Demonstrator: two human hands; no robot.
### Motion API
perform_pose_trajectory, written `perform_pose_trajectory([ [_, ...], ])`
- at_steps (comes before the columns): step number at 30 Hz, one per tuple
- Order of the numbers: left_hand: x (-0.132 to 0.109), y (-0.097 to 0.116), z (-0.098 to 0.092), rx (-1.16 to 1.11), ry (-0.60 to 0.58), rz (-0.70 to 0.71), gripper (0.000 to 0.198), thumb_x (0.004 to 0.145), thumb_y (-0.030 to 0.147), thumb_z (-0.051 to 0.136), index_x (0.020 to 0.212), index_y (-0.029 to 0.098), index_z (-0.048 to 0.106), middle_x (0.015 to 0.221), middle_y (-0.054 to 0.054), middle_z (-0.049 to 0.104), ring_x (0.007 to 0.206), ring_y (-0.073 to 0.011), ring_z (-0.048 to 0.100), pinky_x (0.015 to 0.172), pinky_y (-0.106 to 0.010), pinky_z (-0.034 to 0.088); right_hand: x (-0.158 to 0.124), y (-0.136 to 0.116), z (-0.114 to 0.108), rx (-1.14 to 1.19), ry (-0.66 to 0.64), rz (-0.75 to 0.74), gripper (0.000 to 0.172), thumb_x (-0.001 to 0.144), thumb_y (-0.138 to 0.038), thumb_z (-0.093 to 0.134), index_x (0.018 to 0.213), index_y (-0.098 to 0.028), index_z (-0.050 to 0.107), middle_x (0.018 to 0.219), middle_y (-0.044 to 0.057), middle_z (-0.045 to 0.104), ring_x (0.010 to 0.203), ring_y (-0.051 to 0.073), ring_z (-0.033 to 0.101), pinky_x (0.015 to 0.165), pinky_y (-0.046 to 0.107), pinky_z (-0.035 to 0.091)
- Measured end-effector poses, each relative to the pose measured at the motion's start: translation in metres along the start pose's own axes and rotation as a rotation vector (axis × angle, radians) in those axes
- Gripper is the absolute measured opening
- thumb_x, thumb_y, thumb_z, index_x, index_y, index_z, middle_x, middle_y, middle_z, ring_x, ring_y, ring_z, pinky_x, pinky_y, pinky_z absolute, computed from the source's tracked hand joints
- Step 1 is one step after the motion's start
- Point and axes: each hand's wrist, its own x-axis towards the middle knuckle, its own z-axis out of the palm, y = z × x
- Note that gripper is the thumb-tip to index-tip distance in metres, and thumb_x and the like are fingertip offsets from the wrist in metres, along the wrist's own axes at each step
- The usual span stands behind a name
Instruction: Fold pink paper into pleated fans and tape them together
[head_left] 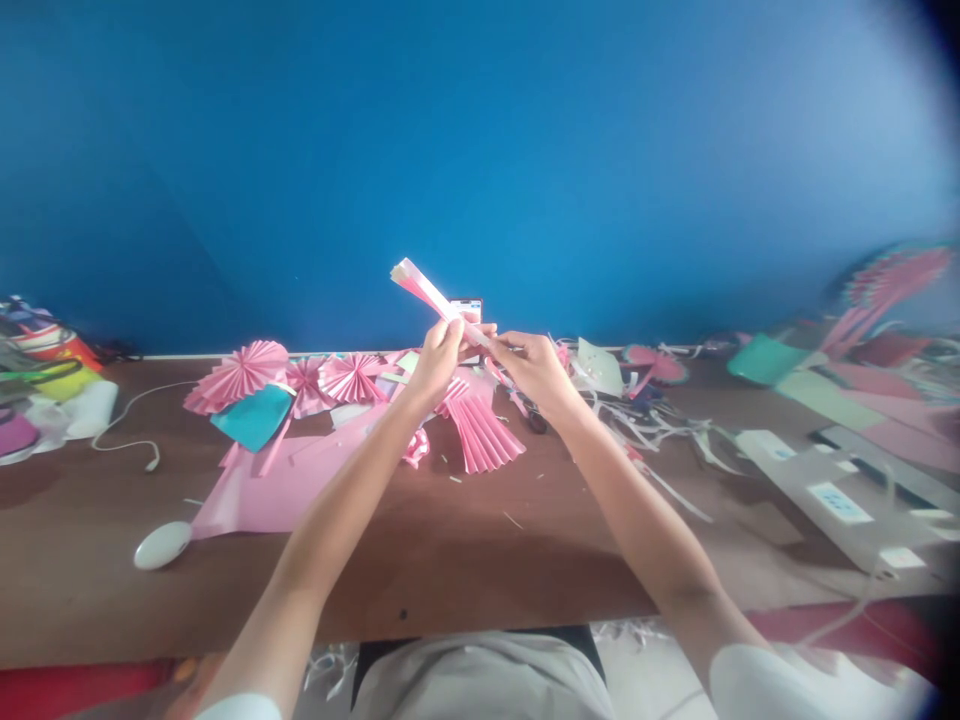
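Above the back of the table I hold up a narrow bundle of folded pink and white paper (426,287), slanting up to the left. My left hand (441,355) is closed around its middle, thumb on top. At the lower right end of the bundle, the fingers of my right hand (534,368) pinch it. Below my hands a pleated pink paper fan (484,435) lies spread on the table, and a small crumpled pink piece (417,447) lies left of it. Behind the bundle stands a phone (468,309), partly hidden.
Pink paper rosettes (244,375), a teal sheet (253,415) and a large pink sheet (289,490) lie left, beside a white computer mouse (163,545). White paper strips (667,425) and a power strip (840,502) are to the right. A blue wall (480,150) closes off the back.
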Motion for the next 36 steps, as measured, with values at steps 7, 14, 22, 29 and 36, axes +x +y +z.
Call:
perform_pose_trajectory([
  [7,0.002,-0.013,0.004,0.082,0.059,0.100,0.030,0.098,0.043,0.044,0.105,0.018,0.058,0.108,-0.011,0.072,0.106,-0.0224,0.068,0.091,-0.037,0.054,-0.001,0.000,0.004,-0.076,0.055,-0.025,0.030,0.087,-0.040,0.056,0.080,-0.015,0.071,0.062,-0.001,0.049,0.055,0.009,0.032,0.049,0.025,0.023],
  [14,0.001,-0.010,0.006,-0.140,0.031,-0.042,0.030,0.094,0.046,0.053,0.106,0.018,0.056,0.106,-0.012,0.073,0.104,-0.0227,0.069,0.091,-0.039,0.054,0.005,0.012,0.003,-0.168,0.083,-0.034,0.030,0.085,-0.038,0.053,0.073,-0.014,0.068,0.060,-0.001,0.049,0.055,0.010,0.036,0.051,0.024,0.024],
  [22,0.000,-0.004,0.000,-0.002,-0.013,-0.054,0.036,0.083,0.048,0.069,0.093,0.014,0.065,0.107,-0.014,0.071,0.101,-0.0222,0.068,0.090,-0.036,0.054,0.006,0.016,0.003,-0.205,0.090,-0.074,0.030,0.085,-0.035,0.052,0.079,-0.014,0.072,0.069,0.001,0.062,0.062,0.012,0.048,0.057,0.024,0.033],
  [29,0.001,0.002,-0.012,0.141,-0.059,0.009,0.033,0.074,0.042,0.078,0.092,0.016,0.069,0.087,-0.007,0.071,0.085,-0.0193,0.069,0.084,-0.035,0.055,0.007,0.014,-0.001,-0.348,0.115,-0.017,0.029,0.085,-0.041,0.057,0.083,-0.017,0.074,0.078,0.006,0.071,0.072,0.018,0.060,0.061,0.026,0.036],
  [36,0.000,0.004,-0.013,0.365,0.025,0.116,0.029,0.078,0.041,0.073,0.090,0.015,0.072,0.083,-0.008,0.072,0.079,-0.0199,0.069,0.072,-0.030,0.054,0.007,0.013,-0.002,-0.356,0.079,-0.037,0.028,0.086,-0.037,0.058,0.097,-0.019,0.076,0.094,0.008,0.076,0.082,0.021,0.066,0.068,0.028,0.042],
])
